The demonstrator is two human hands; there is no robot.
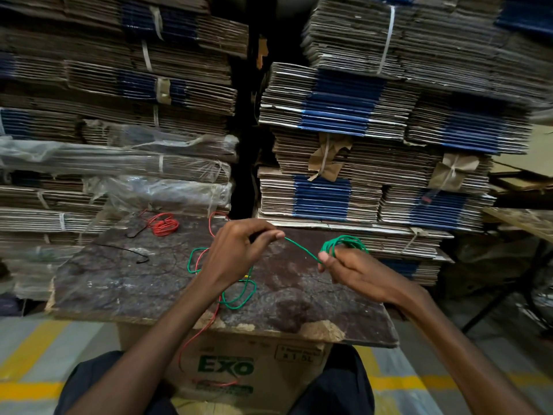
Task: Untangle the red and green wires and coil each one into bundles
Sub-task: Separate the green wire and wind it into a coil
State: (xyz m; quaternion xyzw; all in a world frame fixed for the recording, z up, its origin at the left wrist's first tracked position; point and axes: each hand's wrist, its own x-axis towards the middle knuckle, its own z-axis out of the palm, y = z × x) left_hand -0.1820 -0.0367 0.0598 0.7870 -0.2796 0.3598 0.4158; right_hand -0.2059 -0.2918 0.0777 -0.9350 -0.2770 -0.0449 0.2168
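My right hand (353, 271) grips a small coil of green wire (344, 244) above the worn board (125, 283). A taut green strand runs from it to my left hand (239, 250), which pinches the wire between thumb and fingers. Loose green loops (239, 298) lie on the board under my left forearm, mixed with a thin red wire (197, 333) that hangs over the board's front edge. A small red wire bundle (163, 226) sits at the board's far left.
The board rests on a cardboard box (254, 366) printed "EXO", between my knees. Tall stacks of flattened cartons (329, 121) stand close behind and on both sides. A short black wire (131, 253) lies on the board's left. A wooden table edge (520, 220) shows at right.
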